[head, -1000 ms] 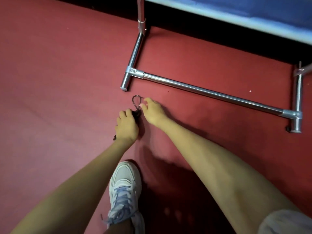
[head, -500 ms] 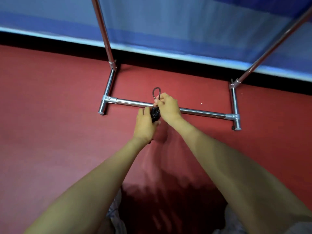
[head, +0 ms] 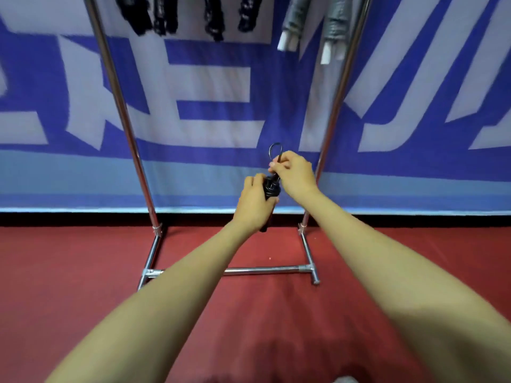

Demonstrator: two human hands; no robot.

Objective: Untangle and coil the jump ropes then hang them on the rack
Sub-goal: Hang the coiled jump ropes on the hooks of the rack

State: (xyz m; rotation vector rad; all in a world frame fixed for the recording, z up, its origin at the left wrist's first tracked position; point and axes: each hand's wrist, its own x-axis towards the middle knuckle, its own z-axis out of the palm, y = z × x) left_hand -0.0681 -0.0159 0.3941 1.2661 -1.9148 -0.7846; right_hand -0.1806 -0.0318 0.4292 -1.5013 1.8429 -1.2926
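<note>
Hands meet between the chrome rack posts (head: 121, 106): left hand (head: 255, 205) grips the black coiled jump rope (head: 271, 188), right hand (head: 294, 175) pinches its wire hook (head: 279, 157) at one o'clock; keep it upright, lifting toward twelve.

One chrome tubular metal rack (head: 265, 270) with two upright poles (head: 119, 106) stood far. Four black rope bundles (head: 163, 15) hung top left, two grey bundles with white handles (head: 290, 26) top right. One left hand (head: 254, 205) and one right hand (head: 294, 172) held one black coiled jump rope (head: 271, 187) and one grey wire hook (head: 275, 150).
</note>
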